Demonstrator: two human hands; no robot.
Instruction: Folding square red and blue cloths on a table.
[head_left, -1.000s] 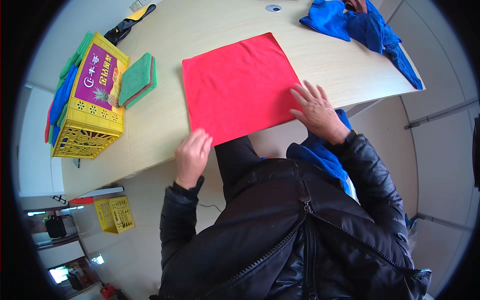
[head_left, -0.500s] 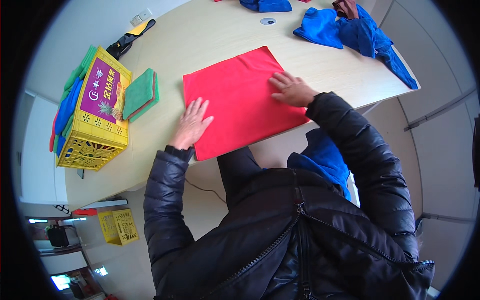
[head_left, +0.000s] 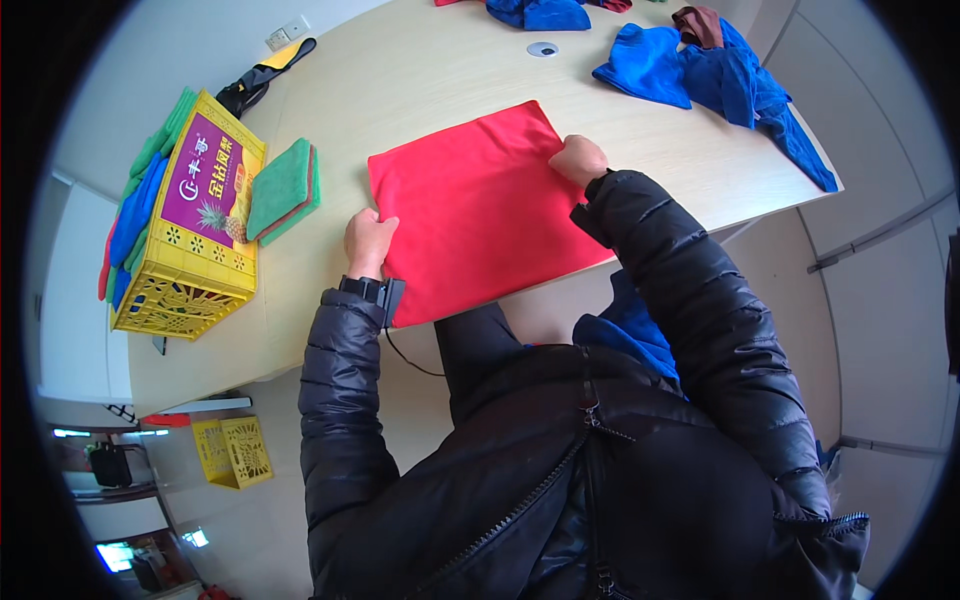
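Hands grip the red cloth [head_left: 480, 205], left hand [head_left: 368, 240] and right hand [head_left: 578, 158] pinching opposite edges, bare table [head_left: 420, 80] beyond.

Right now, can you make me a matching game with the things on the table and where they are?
Things:
1. red cloth
2. yellow crate
3. green pads
4. blue cloths

Places:
A. heaped at the table's far right
B. at the table's left edge, with a purple panel on top
C. spread flat between the left hand and the right hand
D. stacked just right of the crate

Pairs: 1-C, 2-B, 3-D, 4-A
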